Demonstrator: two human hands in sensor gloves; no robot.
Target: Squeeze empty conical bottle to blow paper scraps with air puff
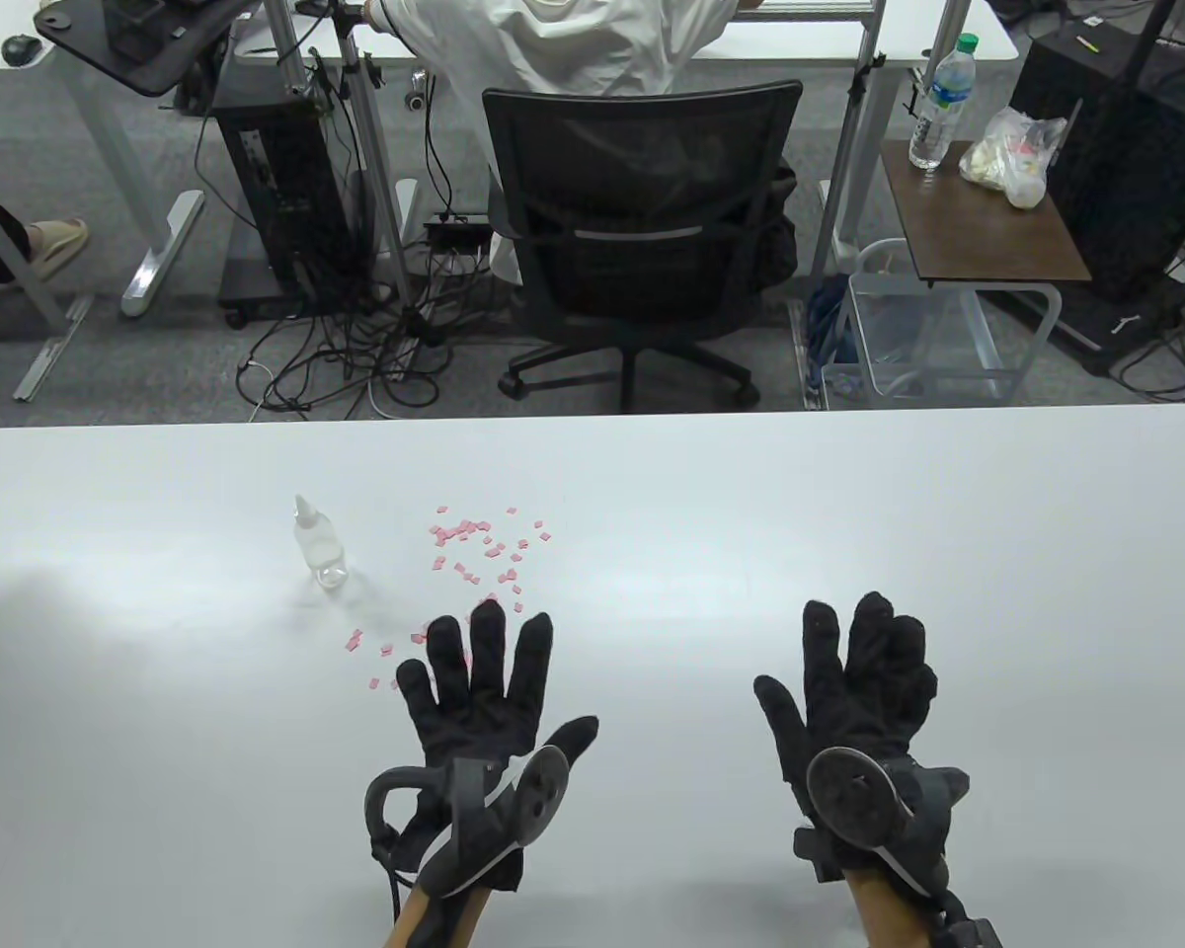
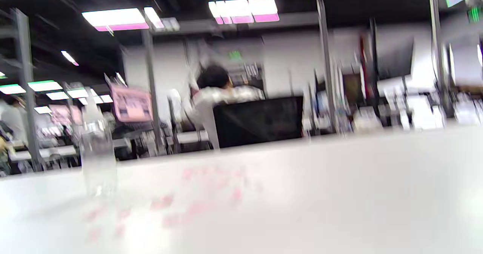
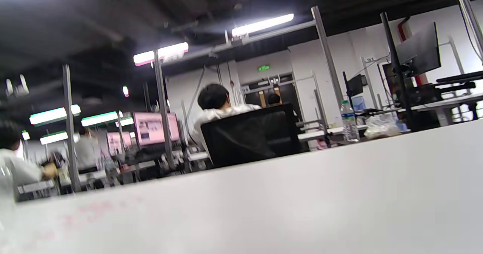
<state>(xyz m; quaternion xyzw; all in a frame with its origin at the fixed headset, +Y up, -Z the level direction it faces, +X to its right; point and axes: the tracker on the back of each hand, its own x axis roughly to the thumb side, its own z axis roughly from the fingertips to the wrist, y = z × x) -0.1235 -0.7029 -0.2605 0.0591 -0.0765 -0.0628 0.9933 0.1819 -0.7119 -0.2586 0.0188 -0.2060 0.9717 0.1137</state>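
Note:
A small clear conical bottle (image 1: pixel 318 545) with a white pointed tip stands upright on the white table (image 1: pixel 849 513), left of centre. It also shows blurred in the left wrist view (image 2: pixel 96 159). Pink paper scraps (image 1: pixel 474 553) lie scattered to its right and in front of it, blurred pink in the left wrist view (image 2: pixel 196 201). My left hand (image 1: pixel 479 681) lies flat with fingers spread, its fingertips over the nearest scraps, holding nothing. My right hand (image 1: pixel 854 681) lies flat and open on the bare table to the right, holding nothing.
Beyond the table's far edge a person in white sits in a black office chair (image 1: pixel 642 237). A side table (image 1: pixel 978 212) with a water bottle and a bag stands at the far right. Cables lie on the floor.

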